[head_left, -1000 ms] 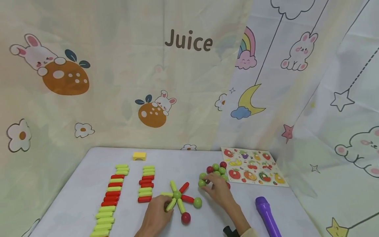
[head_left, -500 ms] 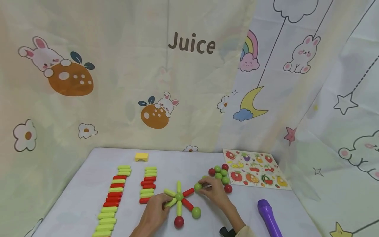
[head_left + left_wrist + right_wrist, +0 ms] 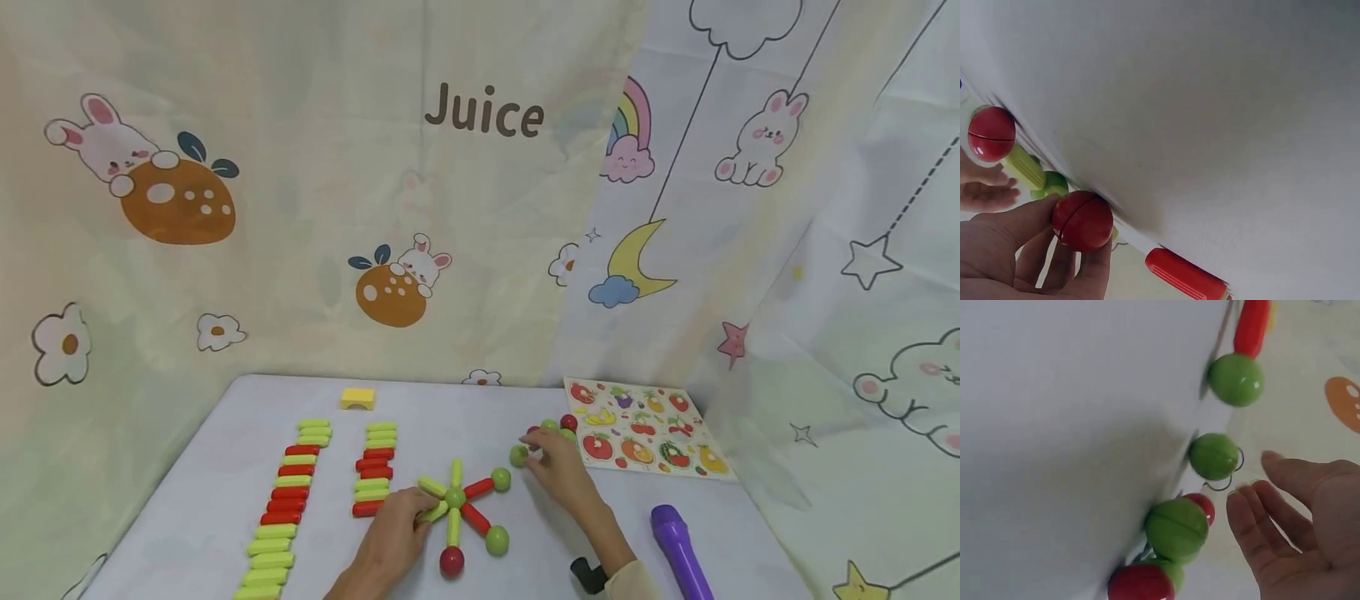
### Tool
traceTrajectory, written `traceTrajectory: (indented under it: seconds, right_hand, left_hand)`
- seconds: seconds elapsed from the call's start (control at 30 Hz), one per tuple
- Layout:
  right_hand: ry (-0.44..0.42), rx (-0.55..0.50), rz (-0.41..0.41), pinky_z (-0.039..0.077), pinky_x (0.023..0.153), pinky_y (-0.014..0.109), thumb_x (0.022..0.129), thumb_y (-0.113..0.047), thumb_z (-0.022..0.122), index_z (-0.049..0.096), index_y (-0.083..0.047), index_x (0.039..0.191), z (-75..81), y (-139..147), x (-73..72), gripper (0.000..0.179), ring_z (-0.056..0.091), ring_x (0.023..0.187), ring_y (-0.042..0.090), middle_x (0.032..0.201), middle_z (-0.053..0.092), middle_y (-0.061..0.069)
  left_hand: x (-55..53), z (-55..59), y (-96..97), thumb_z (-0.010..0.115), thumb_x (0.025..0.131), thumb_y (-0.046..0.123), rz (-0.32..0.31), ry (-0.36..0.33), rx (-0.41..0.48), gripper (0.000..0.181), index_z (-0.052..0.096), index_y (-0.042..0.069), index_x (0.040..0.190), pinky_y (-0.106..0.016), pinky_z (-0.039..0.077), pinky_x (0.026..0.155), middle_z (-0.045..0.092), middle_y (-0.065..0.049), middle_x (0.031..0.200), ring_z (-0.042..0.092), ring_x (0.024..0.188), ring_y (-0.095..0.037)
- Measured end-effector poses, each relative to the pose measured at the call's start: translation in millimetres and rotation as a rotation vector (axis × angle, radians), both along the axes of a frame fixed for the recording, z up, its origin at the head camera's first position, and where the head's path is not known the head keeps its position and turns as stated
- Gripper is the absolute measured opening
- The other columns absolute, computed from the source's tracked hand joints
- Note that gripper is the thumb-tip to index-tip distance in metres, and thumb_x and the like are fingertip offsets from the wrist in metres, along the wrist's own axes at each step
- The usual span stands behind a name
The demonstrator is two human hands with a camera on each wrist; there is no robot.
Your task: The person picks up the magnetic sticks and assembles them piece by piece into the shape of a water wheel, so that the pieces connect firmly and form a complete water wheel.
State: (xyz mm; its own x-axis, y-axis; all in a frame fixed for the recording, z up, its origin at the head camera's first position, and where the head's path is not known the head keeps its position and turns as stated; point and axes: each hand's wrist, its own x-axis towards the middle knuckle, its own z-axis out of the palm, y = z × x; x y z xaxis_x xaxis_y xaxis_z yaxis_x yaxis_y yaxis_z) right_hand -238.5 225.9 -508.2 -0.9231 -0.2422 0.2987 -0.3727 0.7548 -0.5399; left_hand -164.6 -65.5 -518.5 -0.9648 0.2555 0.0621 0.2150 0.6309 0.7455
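My left hand (image 3: 392, 533) pinches a red ball (image 3: 1083, 222) between thumb and fingers, beside the left side of a star of sticks; the head view hides that ball behind the hand. A green ball (image 3: 455, 497) forms the star's centre, with green and red sticks around it. One green stick (image 3: 453, 527) ends at a red ball (image 3: 452, 562), and two red sticks end at a green ball (image 3: 501, 478) and another green ball (image 3: 497, 540). My right hand (image 3: 564, 471) has thumb and fingers spread close to a loose green ball (image 3: 1213, 456).
Several green and red balls (image 3: 568, 423) lie behind the right hand, by a fruit-picture board (image 3: 637, 433). Two columns of sticks (image 3: 288, 493) stand at left, a yellow block (image 3: 357, 398) behind them. A purple microphone (image 3: 678, 542) lies at right.
The star turned slightly and its red ball shifted left. My right hand set a green ball at the upper-right red stick, let go and moved back toward the loose balls. The left hand hardly moved.
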Motion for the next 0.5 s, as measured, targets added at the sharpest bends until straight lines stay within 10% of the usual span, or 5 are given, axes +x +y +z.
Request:
traceTrajectory:
  seconds: [0.23,0.5]
  right_hand:
    - [-0.048,0.284,0.115,0.056,0.105,0.05,0.089,0.005,0.084,0.078,-0.004,0.122,0.8,0.7,-13.3,0.036,0.066,0.125,0.033,0.126,0.075,0.011]
    - [-0.077,0.234,0.081,0.061,0.095,0.043,0.087,-0.001,0.088,0.079,-0.006,0.118,-0.1,1.2,-5.4,0.033,0.068,0.113,0.026,0.117,0.074,0.006]
  left_hand:
    - [-5.2,-0.7,-3.4,0.081,0.091,-0.004,-0.08,0.023,-0.026,0.024,0.082,0.002,0.114,-0.043,0.062,0.09,0.079,-0.002,0.109,0.068,0.097,-0.018]
    - [13.5,10.1,12.4,0.086,0.092,0.014,-0.089,0.155,-0.147,0.029,0.08,0.005,0.119,-0.036,0.061,0.09,0.071,0.0,0.111,0.061,0.101,-0.015]
